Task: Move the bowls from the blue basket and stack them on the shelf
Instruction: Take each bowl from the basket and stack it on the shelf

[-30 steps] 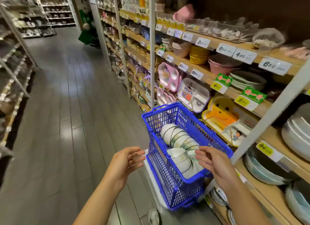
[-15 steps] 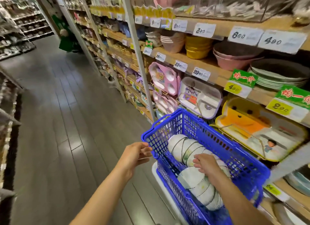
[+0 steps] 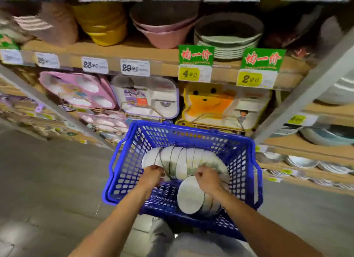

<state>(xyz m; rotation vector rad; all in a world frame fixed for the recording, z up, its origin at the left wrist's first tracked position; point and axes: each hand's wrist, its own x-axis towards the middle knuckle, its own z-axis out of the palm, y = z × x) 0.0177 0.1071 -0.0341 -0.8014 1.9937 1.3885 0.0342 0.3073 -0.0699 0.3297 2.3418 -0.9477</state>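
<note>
Blue basket (image 3: 122, 172) sat low & centre, in front of the shelf (image 3: 134, 49). Its far rim was just below the propped trays.

Inside the basket:
- A row of bowls (image 3: 183, 158), white w/ dark rim lines, lay nested on their sides in an arc along the far wall.
- A short stack (image 3: 189, 196), also on its side, lay toward the near-right corner w/ a round face turned to the camera.

Left grip (image 3: 153, 175) was curled onto the row's left end. Right grip (image 3: 207, 180) was curled onto the row's right part, just above the short stack. Motion blur here, so the fingers were prob. pinching rims, but the exact hold was unclear. All bowls were still in the basket.

Upper shelf board, L to R: yellow bowls (image 3: 103, 24), pink bowls (image 3: 164, 34) & green plates (image 3: 229, 45), each stacked. Price tags (image 3: 135, 67) ran along its front edge.

Below that board, propped upright side by side: a pink divided tray (image 3: 80, 90), a white divided tray (image 3: 147, 97) w/ purple edge & an orange bear tray (image 3: 210, 103).
</note>
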